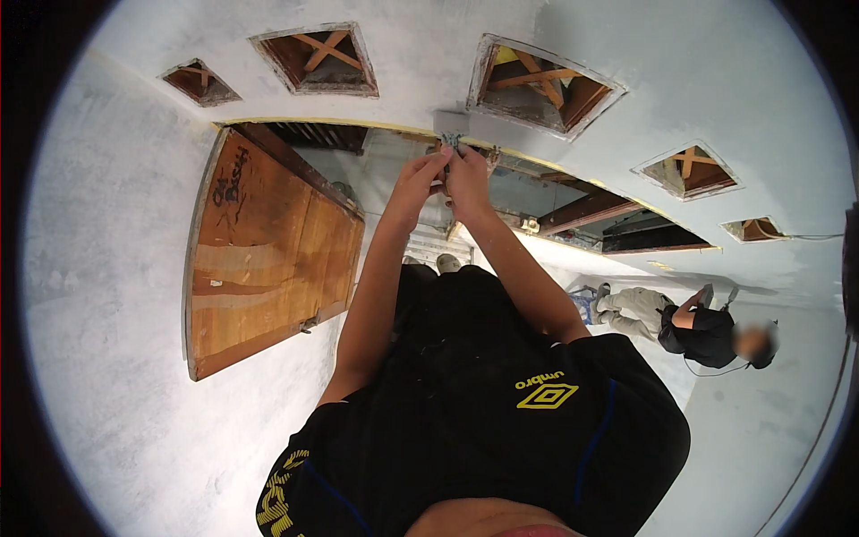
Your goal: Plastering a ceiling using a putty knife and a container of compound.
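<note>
Basically both your hands, left hand (pixel 419 179) and right hand (pixel 467 174), pinch a small metal fitting (pixel 450 140) at the door frame (pixel 376 127) top; looks light, stiff; hold its edges.

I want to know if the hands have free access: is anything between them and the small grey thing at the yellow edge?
Nothing visible: left hand and right hand already meet at the small grey thing on the yellow edge.

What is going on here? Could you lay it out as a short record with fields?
Place: pale plastered wall with diamond-shaped openings
Left hand: raised to the door-frame edge, fingers on a small grey object
Right hand: pinching the same object
Door: brown wooden door, swung open
Nearby: another person crouching by the wall
</note>
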The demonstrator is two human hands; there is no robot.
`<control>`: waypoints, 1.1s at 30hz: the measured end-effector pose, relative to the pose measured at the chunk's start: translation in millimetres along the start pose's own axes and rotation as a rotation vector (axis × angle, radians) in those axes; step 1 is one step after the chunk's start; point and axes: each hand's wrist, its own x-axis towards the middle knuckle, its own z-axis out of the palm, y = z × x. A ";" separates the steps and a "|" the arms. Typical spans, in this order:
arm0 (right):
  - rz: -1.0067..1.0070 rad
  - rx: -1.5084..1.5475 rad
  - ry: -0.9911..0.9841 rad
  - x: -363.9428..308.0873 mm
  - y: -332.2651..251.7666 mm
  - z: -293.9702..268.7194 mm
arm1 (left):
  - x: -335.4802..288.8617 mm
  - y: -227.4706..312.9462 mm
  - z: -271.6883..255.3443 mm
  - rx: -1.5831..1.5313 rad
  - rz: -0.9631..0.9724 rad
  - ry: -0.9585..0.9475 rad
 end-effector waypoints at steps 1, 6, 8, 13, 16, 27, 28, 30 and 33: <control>-0.062 -0.037 -0.032 -0.9 -4.5 1.6 | -1.7 5.7 2.9 -0.014 0.037 0.005; -0.217 -0.127 -0.092 -17.1 -45.0 18.3 | -16.3 57.5 21.7 -0.003 0.148 -0.015; -0.338 -0.070 -0.141 -21.9 -58.0 28.8 | -16.5 73.1 19.6 0.049 0.216 -0.060; -0.472 -0.007 -0.178 -38.9 -99.3 50.1 | -31.1 120.5 41.0 0.043 0.313 -0.105; -0.495 0.016 -0.187 -44.1 -104.3 52.9 | -39.3 130.6 46.6 0.088 0.371 -0.098; -0.395 -0.029 -0.244 -73.3 -74.9 2.9 | -61.4 100.4 43.5 0.319 0.340 -0.275; -0.413 -0.028 -0.227 -74.8 -79.3 3.0 | -60.2 100.8 47.8 0.282 0.350 -0.309; -0.449 -0.030 -0.211 -72.1 -92.7 5.3 | -56.1 109.7 56.0 0.281 0.399 -0.309; -0.618 0.004 -0.227 -63.8 -125.3 15.7 | -45.2 133.0 69.0 0.247 0.459 -0.216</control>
